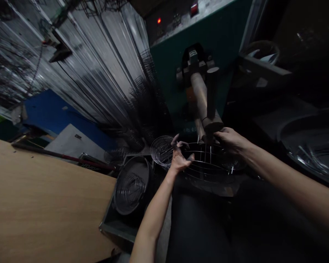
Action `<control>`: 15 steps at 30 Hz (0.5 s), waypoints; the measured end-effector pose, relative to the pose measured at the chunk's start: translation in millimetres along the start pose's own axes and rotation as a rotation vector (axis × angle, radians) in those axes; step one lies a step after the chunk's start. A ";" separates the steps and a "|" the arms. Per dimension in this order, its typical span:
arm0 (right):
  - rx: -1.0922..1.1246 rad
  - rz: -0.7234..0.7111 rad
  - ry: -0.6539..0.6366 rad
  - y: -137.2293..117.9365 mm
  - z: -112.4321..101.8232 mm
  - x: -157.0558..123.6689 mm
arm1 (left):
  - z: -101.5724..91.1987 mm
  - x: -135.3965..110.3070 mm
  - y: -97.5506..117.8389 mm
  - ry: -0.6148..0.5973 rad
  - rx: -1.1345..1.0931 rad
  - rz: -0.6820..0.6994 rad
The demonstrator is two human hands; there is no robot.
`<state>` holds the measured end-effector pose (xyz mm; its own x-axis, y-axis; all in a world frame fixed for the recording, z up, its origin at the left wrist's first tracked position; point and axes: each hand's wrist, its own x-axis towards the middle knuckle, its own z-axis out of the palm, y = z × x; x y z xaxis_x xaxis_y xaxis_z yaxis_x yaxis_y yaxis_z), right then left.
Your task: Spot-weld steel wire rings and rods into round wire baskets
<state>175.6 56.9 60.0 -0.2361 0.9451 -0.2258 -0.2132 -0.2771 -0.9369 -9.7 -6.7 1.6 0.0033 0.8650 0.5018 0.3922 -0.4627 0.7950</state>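
Observation:
A dark wire frame (205, 162) of thin curved wires with short cross wires lies below the machine's electrode arm (201, 95). My left hand (181, 157) is at its left side, thumb and fingers spread apart, with wires running up to the palm. Whether it bears any of the frame's weight is unclear. Over the frame's right side, my right hand (231, 140) is closed, its fingertips pinched right beside the thick round electrode end (213, 124). What sits between those fingertips is too dark to make out.
Left of my left hand are a coiled wire basket (161, 150) and a round black tub (117, 197) with wire rings inside. The green machine (167, 69) with a red light stands ahead. A wooden board (44, 204) fills the lower left; wire pieces (309, 160) lie at right.

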 end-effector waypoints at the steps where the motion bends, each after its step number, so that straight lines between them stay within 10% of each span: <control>1: 0.009 0.001 0.013 0.2 1.0 -0.1 | 0.4 0.2 -0.8 -0.004 -0.023 0.014; 15: -0.112 0.107 0.184 -47.2 -17.6 -1.5 | -2.4 -16.5 -1.2 -0.103 0.123 0.116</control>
<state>202.7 71.6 99.9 -0.0725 0.9299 -0.3605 -0.0877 -0.3660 -0.9265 -12.5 -20.8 -6.8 0.1468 0.8253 0.5453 0.4929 -0.5389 0.6831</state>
